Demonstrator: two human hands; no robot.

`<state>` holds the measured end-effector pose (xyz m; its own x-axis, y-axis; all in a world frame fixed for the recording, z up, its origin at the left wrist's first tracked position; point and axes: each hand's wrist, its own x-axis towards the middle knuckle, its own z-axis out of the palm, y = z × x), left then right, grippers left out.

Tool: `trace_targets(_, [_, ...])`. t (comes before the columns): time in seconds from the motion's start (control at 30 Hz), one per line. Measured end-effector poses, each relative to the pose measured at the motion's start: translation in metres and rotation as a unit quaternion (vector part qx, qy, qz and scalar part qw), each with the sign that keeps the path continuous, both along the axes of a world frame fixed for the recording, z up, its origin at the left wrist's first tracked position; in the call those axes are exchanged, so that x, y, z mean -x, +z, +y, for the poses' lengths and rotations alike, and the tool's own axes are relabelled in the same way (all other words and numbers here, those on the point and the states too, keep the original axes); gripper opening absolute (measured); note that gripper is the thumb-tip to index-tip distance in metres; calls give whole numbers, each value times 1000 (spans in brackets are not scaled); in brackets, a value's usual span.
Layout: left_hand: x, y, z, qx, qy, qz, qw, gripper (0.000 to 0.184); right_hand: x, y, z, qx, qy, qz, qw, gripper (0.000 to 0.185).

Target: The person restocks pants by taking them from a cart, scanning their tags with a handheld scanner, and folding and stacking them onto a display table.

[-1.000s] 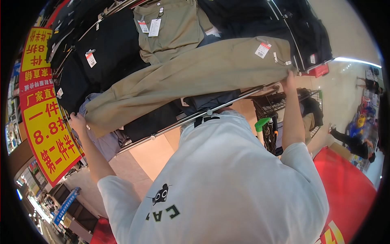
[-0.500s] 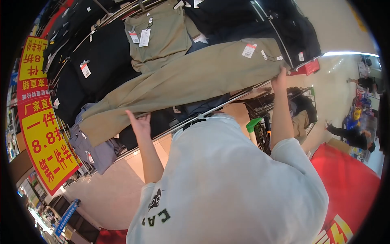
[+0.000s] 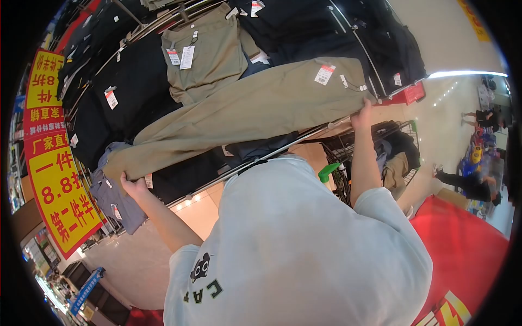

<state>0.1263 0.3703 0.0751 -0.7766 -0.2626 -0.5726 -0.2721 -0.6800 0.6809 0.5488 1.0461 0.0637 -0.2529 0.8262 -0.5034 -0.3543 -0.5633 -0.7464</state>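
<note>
A pair of khaki trousers [image 3: 255, 100] lies stretched lengthwise across the front of a clothes rack, with a red-and-white price tag [image 3: 324, 74] near its wide end. My right hand [image 3: 362, 115] is closed on the near corner of that wide end. At the narrow leg end, my left hand [image 3: 135, 186] grips the lower edge, its fingers partly hidden by the cloth. Under the left end hangs a grey-blue garment [image 3: 117, 198]. Behind the trousers lies a folded khaki garment [image 3: 209, 57] with tags, among dark garments [image 3: 136, 76].
A metal rail [image 3: 255, 163] runs along the rack's front edge, close to my body. To the right stands a wire cart [image 3: 410, 133] with clothes inside and a green handle [image 3: 328, 171] nearby. A yellow-and-red sign [image 3: 60, 201] hangs at left. Another person [image 3: 470, 185] is at far right.
My left hand has moved left and down from the trousers' lower edge to the leg end, going from spread to closed. The right hand stays at the wide end. The view has shifted slightly.
</note>
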Motion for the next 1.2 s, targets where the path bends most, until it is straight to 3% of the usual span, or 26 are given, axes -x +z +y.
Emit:
trace_targets(0.13, [3,-4,3,16,-13,6,1000,44,7,11,-6,14,8,36,999,46])
trace_targets(0.23, [14,-37,0,0,6,30,1000,46,19,32,-14,21,-7,50,999,46])
trace_targets(0.33, [11,-43,9,28,-27,-9,999,47,28,46,-15,10,-26,81,996,47])
trace_targets(0.43, [-30,6,53,89,-92,-102,987,45,37,49,-15,-17,-20,102,994,47])
trace_targets(0.47, [-56,41,81,303,-70,-60,949,46,39,50,-18,-13,-27,108,994,47])
trace_targets(0.5, [-69,60,94,503,-45,-15,863,47,42,52,-23,-9,-35,113,993,46])
trace_targets(0.53, [-59,17,65,662,-124,94,734,52,45,54,-29,-9,-34,114,993,46])
trace_targets(0.57, [-90,53,125,669,-180,128,709,58,52,60,-38,-18,-35,109,993,46])
trace_targets(0.6, [-116,64,174,570,-264,206,750,63,62,68,-48,-26,-32,104,994,46])
trace_targets(0.63, [-144,79,219,521,-364,206,744,75,73,80,-60,-24,-25,104,994,46])
trace_targets(0.67, [-171,102,259,561,-469,200,652,89,86,97,-74,-32,-10,116,993,45])
trace_targets(0.73, [-205,83,318,487,-545,378,569,114,111,126,-104,-37,9,129,991,45])
trace_targets(0.83, [-207,97,371,448,-545,442,554,122,145,164,-155,-50,65,141,987,46])
trace_targets(0.9, [-193,104,391,479,-439,500,572,127,160,163,-187,-149,109,85,979,48])
trace_targets(0.97, [-185,108,391,489,-391,530,572,118,173,169,-214,-318,159,5,935,46])
trace_targets(1.07, [-185,117,375,373,-376,503,683,93,177,181,-239,-307,239,26,921,46])
trace_targets(1.1, [-184,117,369,374,-376,505,681,93,178,184,-245,-292,286,25,912,47])
trace_targets(1.17, [-178,118,354,351,-397,435,727,76,181,184,-257,-272,335,23,902,47])
trace_targets(1.2, [-170,120,353,404,-313,493,704,63,183,182,-262,-427,324,-62,842,49])
